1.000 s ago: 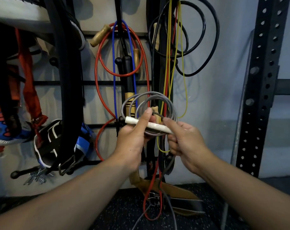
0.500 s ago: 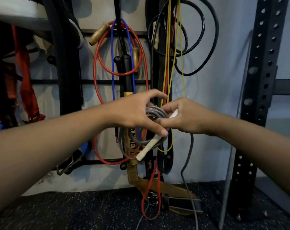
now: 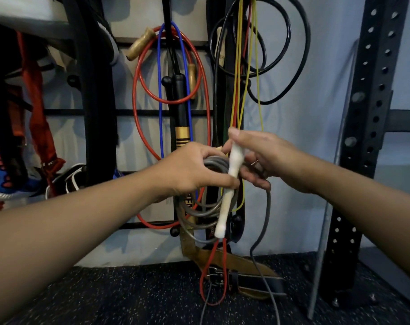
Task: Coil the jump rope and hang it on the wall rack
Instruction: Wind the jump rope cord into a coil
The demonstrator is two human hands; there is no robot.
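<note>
Grey jump rope (image 3: 200, 213) hangs in several loose loops in front of the wall rack (image 3: 166, 55), bunched at the top inside the left hand (image 3: 190, 171), whose fingers and thumb curl round the gathered strands. One white handle (image 3: 227, 195) slants down across the loops, its lower end below them and its upper end up between the two hands. The right hand (image 3: 267, 158) pinches that upper end between thumb and fingertips, and its lower fingers curl round a loose grey strand (image 3: 267, 207) that drops away from the coil to the floor (image 3: 105, 299).

Behind the coil, on the rack, hang a red rope (image 3: 136, 106) in wide loops, a blue rope (image 3: 160, 113) and a black handle with a gold band (image 3: 181, 127). Two wooden handles (image 3: 140, 43) show above the coil beside the red loops. Up and to the right of the coil, yellow cords (image 3: 238, 78) fall straight down and a black cable (image 3: 293, 55) curls in big rings. Left of the coil stands a thick black upright with an orange strap (image 3: 38, 118) beyond it. Below the coil, a brown leather belt (image 3: 225, 263) rests on the speckled floor against the wall. Far to the right of the coil rises a black steel post (image 3: 372, 113) with rows of holes.
</note>
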